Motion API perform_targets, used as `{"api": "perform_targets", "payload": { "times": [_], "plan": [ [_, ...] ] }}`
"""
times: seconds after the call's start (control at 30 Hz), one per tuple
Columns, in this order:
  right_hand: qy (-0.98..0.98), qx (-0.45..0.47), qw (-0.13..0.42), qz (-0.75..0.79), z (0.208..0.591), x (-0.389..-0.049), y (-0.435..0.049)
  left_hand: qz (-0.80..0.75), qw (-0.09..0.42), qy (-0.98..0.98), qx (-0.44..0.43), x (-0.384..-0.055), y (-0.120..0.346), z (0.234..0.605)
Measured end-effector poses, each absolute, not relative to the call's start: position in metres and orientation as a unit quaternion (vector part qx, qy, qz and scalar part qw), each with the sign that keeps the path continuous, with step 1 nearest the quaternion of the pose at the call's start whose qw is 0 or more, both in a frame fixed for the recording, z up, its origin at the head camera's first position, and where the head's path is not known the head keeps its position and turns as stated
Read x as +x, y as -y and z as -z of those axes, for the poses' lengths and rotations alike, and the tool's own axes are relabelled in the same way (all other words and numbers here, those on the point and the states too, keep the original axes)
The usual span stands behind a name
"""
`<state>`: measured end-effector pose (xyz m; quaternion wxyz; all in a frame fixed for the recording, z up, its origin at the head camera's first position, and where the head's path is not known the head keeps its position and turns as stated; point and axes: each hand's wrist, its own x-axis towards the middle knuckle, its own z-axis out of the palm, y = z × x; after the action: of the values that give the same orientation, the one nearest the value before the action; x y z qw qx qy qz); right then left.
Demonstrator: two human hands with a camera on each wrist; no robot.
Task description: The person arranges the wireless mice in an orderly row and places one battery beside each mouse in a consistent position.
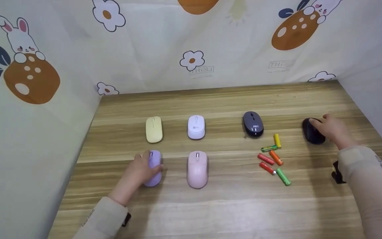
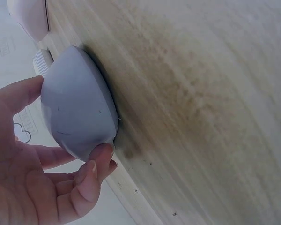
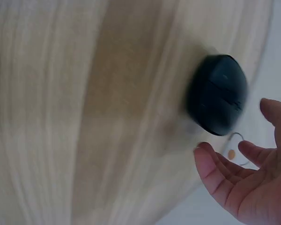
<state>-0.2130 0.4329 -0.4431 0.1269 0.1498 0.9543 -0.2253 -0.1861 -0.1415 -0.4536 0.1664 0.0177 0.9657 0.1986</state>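
Observation:
My left hand (image 1: 140,170) holds a purple computer mouse (image 1: 155,166) at the front left, thumb on one side and fingers on the other. In the left wrist view this purple mouse (image 2: 77,103) stands between the thumb and fingers of the left hand (image 2: 33,178), its base against the table. At the far right, my right hand (image 1: 335,129) is beside a black mouse (image 1: 313,132), the thumb over its edge in the head view. From the right wrist, the black mouse (image 3: 218,93) looks blurred, and the right hand (image 3: 257,173) has its fingers spread beside it.
A pink mouse (image 1: 197,171) lies right of the purple one. Behind are a yellow mouse (image 1: 154,129), a white mouse (image 1: 196,126) and a dark grey mouse (image 1: 253,124). Several coloured batteries, including an orange battery (image 1: 276,157), lie loose on the wooden table (image 1: 230,205). Patterned cloth (image 1: 154,59) walls the back.

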Motion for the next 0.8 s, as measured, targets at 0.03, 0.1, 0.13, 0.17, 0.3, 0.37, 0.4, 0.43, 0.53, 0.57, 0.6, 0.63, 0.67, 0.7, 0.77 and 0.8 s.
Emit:
{"api": "perform_targets", "payload": {
  "times": [0.03, 0.1, 0.13, 0.17, 0.3, 0.37, 0.4, 0.43, 0.53, 0.57, 0.6, 0.63, 0.67, 0.7, 0.77, 0.8],
  "plan": [
    [-0.954, 0.16, 0.127, 0.221, 0.448, -0.213, -0.431, -0.198, 0.165, -0.966, 0.019, -0.186, 0.141, 0.454],
    [-0.956, 0.177, 0.121, 0.202, 0.455, -0.214, -0.426, -0.199, 0.159, -0.967, 0.023, -0.185, 0.142, 0.455],
    [-0.956, 0.185, 0.119, 0.192, 0.458, -0.215, -0.423, -0.2, 0.157, -0.967, 0.024, -0.185, 0.142, 0.456],
    [-0.956, 0.192, 0.116, 0.187, 0.46, -0.215, -0.421, -0.201, 0.154, -0.967, 0.026, -0.184, 0.142, 0.456],
    [-0.954, 0.214, 0.113, 0.175, 0.463, -0.217, -0.416, -0.203, 0.151, -0.967, 0.027, -0.184, 0.142, 0.455],
    [-0.954, 0.218, 0.116, 0.173, 0.462, -0.217, -0.416, -0.201, 0.154, -0.967, 0.026, -0.184, 0.141, 0.454],
    [-0.954, 0.217, 0.117, 0.17, 0.462, -0.218, -0.416, -0.201, 0.156, -0.967, 0.025, -0.184, 0.141, 0.454],
    [-0.955, 0.215, 0.119, 0.168, 0.462, -0.218, -0.416, -0.201, 0.158, -0.966, 0.024, -0.185, 0.141, 0.454],
    [-0.957, 0.202, 0.129, 0.164, 0.461, -0.218, -0.417, -0.201, 0.16, -0.966, 0.023, -0.186, 0.141, 0.455],
    [-0.958, 0.192, 0.134, 0.165, 0.461, -0.219, -0.417, -0.2, 0.16, -0.966, 0.023, -0.186, 0.141, 0.456],
    [-0.959, 0.179, 0.139, 0.168, 0.461, -0.219, -0.417, -0.2, 0.16, -0.966, 0.022, -0.187, 0.141, 0.456],
    [-0.961, 0.164, 0.146, 0.171, 0.46, -0.219, -0.418, -0.199, 0.161, -0.966, 0.022, -0.187, 0.14, 0.457],
    [-0.962, 0.144, 0.153, 0.174, 0.459, -0.22, -0.418, -0.198, 0.162, -0.966, 0.022, -0.188, 0.14, 0.457],
    [-0.964, 0.121, 0.159, 0.177, 0.458, -0.22, -0.418, -0.198, 0.163, -0.966, 0.022, -0.188, 0.14, 0.456],
    [-0.968, 0.072, 0.166, 0.176, 0.456, -0.221, -0.417, -0.199, 0.165, -0.966, 0.02, -0.188, 0.139, 0.456],
    [-0.969, 0.048, 0.17, 0.175, 0.455, -0.221, -0.416, -0.199, 0.165, -0.966, 0.02, -0.188, 0.139, 0.456]
  ]
}}
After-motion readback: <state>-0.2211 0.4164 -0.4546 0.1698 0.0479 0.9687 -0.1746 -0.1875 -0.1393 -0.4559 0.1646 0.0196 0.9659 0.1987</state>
